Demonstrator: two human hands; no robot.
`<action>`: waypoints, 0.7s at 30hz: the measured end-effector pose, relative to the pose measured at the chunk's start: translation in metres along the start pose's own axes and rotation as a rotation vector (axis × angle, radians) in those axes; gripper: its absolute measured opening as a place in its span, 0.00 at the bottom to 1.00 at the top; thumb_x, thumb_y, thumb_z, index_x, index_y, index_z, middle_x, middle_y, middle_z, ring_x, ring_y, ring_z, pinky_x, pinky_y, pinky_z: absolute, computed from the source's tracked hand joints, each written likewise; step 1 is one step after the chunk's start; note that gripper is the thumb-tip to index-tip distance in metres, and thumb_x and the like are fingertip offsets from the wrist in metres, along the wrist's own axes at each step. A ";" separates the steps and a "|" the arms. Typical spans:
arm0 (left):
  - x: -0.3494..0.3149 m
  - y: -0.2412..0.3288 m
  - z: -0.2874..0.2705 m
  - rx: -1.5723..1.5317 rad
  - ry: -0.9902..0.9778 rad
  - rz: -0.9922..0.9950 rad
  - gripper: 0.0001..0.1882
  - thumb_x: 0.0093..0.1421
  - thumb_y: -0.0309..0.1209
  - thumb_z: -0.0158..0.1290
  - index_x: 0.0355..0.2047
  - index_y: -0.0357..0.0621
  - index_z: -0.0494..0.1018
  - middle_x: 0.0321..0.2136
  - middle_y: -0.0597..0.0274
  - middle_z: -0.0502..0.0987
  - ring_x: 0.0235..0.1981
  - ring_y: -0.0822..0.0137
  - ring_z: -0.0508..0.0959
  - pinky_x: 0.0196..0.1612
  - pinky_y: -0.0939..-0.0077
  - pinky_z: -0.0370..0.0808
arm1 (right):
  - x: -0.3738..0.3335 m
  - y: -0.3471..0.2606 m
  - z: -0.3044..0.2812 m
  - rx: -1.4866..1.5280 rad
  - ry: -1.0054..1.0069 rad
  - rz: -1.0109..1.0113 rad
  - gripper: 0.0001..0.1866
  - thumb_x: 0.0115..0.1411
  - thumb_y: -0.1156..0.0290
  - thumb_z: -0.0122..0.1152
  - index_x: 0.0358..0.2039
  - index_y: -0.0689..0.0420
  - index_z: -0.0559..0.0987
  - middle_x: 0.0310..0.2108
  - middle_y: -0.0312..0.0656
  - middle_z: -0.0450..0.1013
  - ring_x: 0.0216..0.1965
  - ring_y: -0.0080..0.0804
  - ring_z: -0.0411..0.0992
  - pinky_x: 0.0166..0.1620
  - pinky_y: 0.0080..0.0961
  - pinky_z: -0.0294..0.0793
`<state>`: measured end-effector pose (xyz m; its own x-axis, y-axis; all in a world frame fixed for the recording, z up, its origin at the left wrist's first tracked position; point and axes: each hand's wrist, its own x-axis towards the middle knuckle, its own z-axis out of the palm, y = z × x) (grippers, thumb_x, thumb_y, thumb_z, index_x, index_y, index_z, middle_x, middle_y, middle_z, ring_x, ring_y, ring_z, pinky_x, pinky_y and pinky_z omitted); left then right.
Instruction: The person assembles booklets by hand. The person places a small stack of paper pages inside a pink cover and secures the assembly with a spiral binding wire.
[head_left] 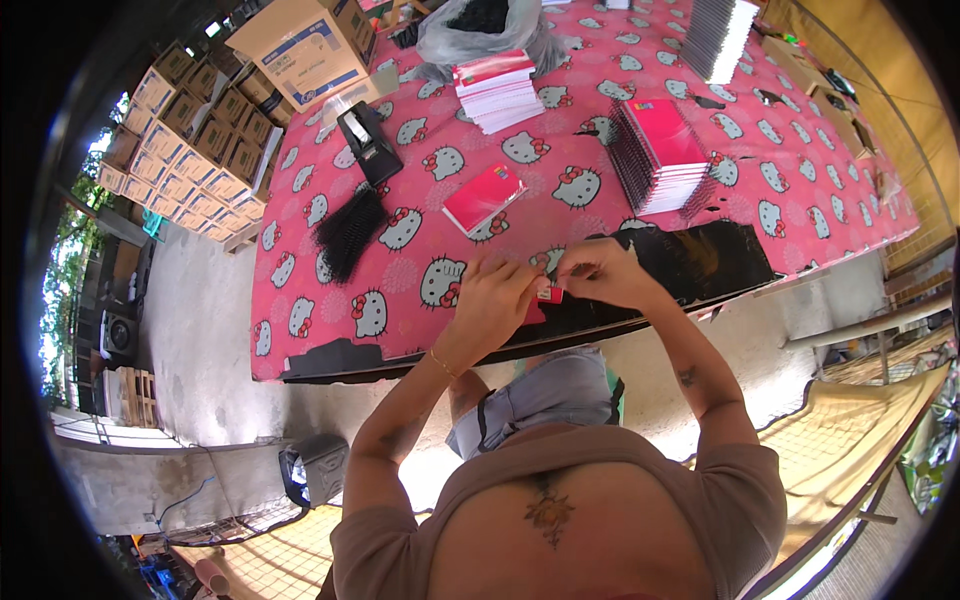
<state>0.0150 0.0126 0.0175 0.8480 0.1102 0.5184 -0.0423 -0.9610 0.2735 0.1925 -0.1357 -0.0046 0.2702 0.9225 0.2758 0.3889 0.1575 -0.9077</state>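
At the table's near edge, my left hand (490, 300) is closed over a small red notebook (550, 294), mostly hidden under the fingers. My right hand (608, 275) pinches at the notebook's right end; whatever is between its fingertips is too small to make out. Just beyond the hands, a pink-red notebook (485, 198) lies flat. A bundle of black spiral binding coils (350, 232) rests to the left. Farther back stands a stack of red-covered notebooks (498, 100), and to the right a stack of coil-bound ones (660, 140).
A black tape dispenser (370, 145) sits behind the coils. An open cardboard box (310, 60) and a plastic bag (432, 45) of black material occupy the far side. Another notebook stack (718, 40) stands far right. The pink patterned tablecloth (530, 150) is torn near a black patch (715, 262).
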 end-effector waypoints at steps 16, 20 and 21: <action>0.211 0.019 0.014 -0.195 0.568 0.493 0.13 0.56 0.21 0.58 0.42 0.40 0.78 0.44 0.51 0.79 0.49 0.50 0.78 0.52 0.60 0.76 | -0.019 -0.012 -0.148 -0.582 0.772 0.037 0.29 0.57 0.68 0.70 0.58 0.61 0.74 0.56 0.57 0.72 0.57 0.52 0.71 0.59 0.39 0.69; 0.228 -0.009 0.093 -0.494 0.236 0.418 0.14 0.56 0.15 0.53 0.42 0.38 0.78 0.48 0.50 0.79 0.58 0.51 0.75 0.52 0.63 0.77 | -0.021 0.019 -0.169 -0.333 0.677 0.091 0.31 0.57 0.71 0.71 0.60 0.65 0.72 0.53 0.54 0.76 0.51 0.34 0.76 0.55 0.29 0.73; 0.221 -0.012 0.104 -0.538 0.178 0.390 0.15 0.56 0.14 0.52 0.43 0.38 0.78 0.49 0.49 0.79 0.59 0.51 0.74 0.52 0.63 0.77 | -0.024 0.023 -0.171 -0.258 0.681 0.085 0.31 0.57 0.72 0.71 0.60 0.65 0.72 0.53 0.53 0.76 0.51 0.31 0.75 0.54 0.28 0.73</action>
<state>0.2574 0.0224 0.0445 0.6202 -0.1340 0.7729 -0.6220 -0.6843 0.3804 0.3451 -0.2143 0.0223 0.7638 0.4908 0.4192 0.5144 -0.0706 -0.8546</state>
